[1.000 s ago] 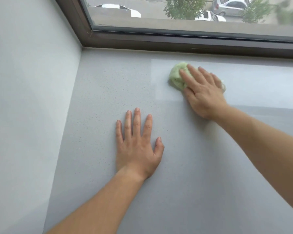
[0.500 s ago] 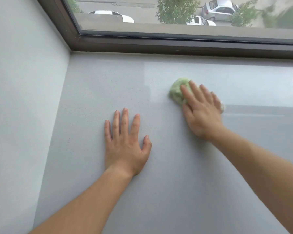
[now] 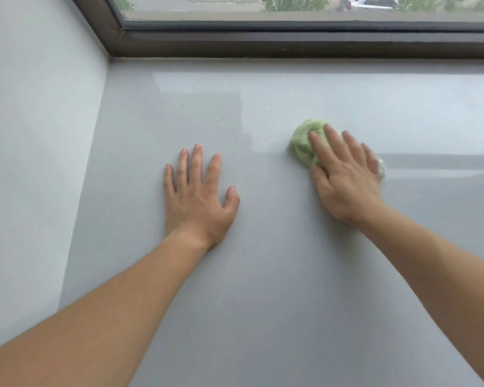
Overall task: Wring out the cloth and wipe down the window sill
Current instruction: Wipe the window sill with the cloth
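A bunched pale green cloth lies on the wide grey window sill. My right hand presses down on the cloth with straight fingers, covering most of it; a small whitish corner shows past the little finger. My left hand lies flat on the sill to the left of the cloth, fingers spread, holding nothing.
A dark brown window frame runs along the far edge of the sill. A pale wall closes the sill on the left. Trees and a parked car show through the glass.
My right hand has slid the cloth toward me, away from the window frame. The left hand has stayed flat in place on the sill while the camera shifted.
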A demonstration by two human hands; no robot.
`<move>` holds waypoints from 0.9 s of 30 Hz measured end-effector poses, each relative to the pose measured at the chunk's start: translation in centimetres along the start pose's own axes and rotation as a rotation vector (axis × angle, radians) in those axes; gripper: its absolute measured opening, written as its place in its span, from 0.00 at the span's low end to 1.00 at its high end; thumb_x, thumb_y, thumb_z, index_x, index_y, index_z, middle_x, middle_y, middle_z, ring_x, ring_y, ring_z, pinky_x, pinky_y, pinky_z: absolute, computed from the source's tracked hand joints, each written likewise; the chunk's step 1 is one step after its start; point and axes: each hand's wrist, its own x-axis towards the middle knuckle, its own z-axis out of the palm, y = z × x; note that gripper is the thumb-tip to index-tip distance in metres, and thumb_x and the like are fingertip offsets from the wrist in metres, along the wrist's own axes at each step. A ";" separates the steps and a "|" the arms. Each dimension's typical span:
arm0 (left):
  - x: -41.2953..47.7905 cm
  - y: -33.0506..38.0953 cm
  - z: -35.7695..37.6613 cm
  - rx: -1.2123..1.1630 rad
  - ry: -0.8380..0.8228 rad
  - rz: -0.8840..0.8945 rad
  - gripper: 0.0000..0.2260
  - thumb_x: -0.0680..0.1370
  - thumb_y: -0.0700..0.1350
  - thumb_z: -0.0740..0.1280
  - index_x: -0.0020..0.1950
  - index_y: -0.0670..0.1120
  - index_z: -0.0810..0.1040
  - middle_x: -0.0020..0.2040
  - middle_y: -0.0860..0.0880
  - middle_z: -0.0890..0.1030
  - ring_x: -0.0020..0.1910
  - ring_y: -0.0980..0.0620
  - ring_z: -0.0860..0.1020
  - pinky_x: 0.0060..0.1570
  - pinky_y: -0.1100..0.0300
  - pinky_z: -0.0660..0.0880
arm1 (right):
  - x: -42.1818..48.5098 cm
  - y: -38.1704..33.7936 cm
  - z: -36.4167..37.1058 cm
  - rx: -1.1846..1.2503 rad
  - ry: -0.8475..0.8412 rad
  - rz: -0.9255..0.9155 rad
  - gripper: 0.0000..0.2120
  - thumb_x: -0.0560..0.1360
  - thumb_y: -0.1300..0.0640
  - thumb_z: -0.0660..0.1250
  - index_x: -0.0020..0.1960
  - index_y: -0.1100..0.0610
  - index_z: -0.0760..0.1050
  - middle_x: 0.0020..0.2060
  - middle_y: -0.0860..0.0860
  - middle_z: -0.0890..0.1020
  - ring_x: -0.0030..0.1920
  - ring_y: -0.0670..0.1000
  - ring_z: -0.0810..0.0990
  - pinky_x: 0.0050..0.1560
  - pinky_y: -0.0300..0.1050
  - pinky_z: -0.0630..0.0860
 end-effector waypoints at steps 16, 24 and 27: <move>-9.6 2.4 -0.4 -0.240 0.079 0.060 0.26 0.78 0.55 0.54 0.75 0.48 0.67 0.80 0.43 0.58 0.80 0.45 0.52 0.76 0.40 0.41 | -9.4 -1.0 1.7 0.036 0.003 0.058 0.26 0.82 0.44 0.46 0.79 0.39 0.46 0.81 0.43 0.46 0.80 0.52 0.43 0.77 0.54 0.39; -17.4 3.3 1.7 -0.081 -0.043 0.105 0.31 0.77 0.59 0.50 0.80 0.53 0.57 0.82 0.45 0.51 0.81 0.46 0.45 0.76 0.39 0.41 | -21.2 -1.5 4.1 -0.057 -0.039 -0.422 0.28 0.80 0.45 0.52 0.79 0.41 0.53 0.80 0.46 0.55 0.80 0.54 0.50 0.77 0.59 0.49; -17.3 3.1 1.9 -0.060 -0.061 0.109 0.32 0.77 0.61 0.48 0.80 0.54 0.54 0.82 0.45 0.48 0.80 0.48 0.42 0.76 0.41 0.36 | -19.1 1.0 2.9 -0.045 -0.041 -0.253 0.26 0.81 0.44 0.49 0.79 0.39 0.51 0.80 0.44 0.53 0.80 0.53 0.49 0.77 0.56 0.45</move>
